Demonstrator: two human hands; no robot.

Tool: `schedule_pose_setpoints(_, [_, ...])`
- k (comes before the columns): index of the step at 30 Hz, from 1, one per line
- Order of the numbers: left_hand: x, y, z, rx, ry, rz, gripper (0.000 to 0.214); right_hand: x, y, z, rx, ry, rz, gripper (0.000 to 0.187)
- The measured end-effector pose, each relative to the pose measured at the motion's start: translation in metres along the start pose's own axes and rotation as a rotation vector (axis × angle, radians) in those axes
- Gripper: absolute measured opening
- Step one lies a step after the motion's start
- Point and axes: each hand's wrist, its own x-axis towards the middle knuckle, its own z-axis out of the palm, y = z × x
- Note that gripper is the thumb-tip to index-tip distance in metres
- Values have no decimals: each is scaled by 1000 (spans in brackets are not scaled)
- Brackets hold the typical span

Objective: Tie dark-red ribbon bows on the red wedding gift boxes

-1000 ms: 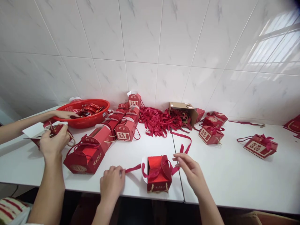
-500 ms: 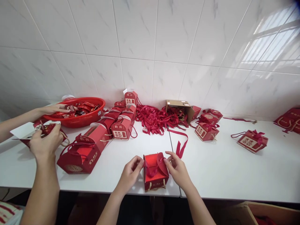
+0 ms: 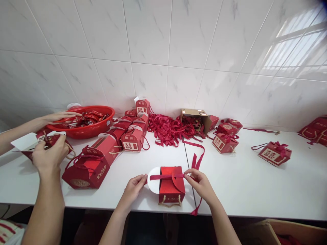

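Observation:
A red gift box (image 3: 170, 190) with a twine handle stands at the table's front edge. Its left flap (image 3: 153, 187) is folded outward, white side up, while the rounded right flap lies over the top. A dark red ribbon (image 3: 165, 177) runs across the box through both flaps. At the left flap's outer edge, my left hand (image 3: 134, 190) pinches the ribbon, a bit of which shows by the fingertips. My right hand (image 3: 200, 183) pinches the ribbon right of the box; its tail hangs below that hand.
At left, another person's hand (image 3: 49, 153) holds an open box, the other reaching into a red basin (image 3: 84, 131) of wrapped sweets. Several red boxes (image 3: 87, 170) stand in rows. Behind lie heaped ribbons (image 3: 166, 129) and a cardboard box (image 3: 199, 117). A bow-tied box (image 3: 274, 153) sits right.
The left flap has swung outward, showing its white inside. My left hand has moved left, drawing the ribbon straight across the box. A ribbon tail now hangs below my right hand.

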Motion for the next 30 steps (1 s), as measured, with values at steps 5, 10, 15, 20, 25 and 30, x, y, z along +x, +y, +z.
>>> schedule_pose_setpoints(5, [2, 6, 11, -100, -95, -33, 46, 2, 10, 10, 59, 27, 54, 38])
schedule_pose_setpoints(10, [6, 4, 18, -100, -118, -66, 42, 0, 24, 19, 165, 19, 113, 46])
schedule_pose_setpoints(15, [6, 0, 25, -80, -75, -59, 41, -4, 34, 31, 238, 35, 142, 51])
schedule_pose_setpoints(20, [4, -6, 27, -56, -21, -58, 43, -5, 35, 29, 195, 82, 121, 50])
schedule_pose_setpoints(25, [5, -6, 14, -5, 40, -8, 41, -4, 25, 1, 84, 74, 89, 42])
schedule_pose_setpoints(30, [8, -8, 3, 31, 38, 27, 39, -9, 23, -35, -43, 1, 118, 40])
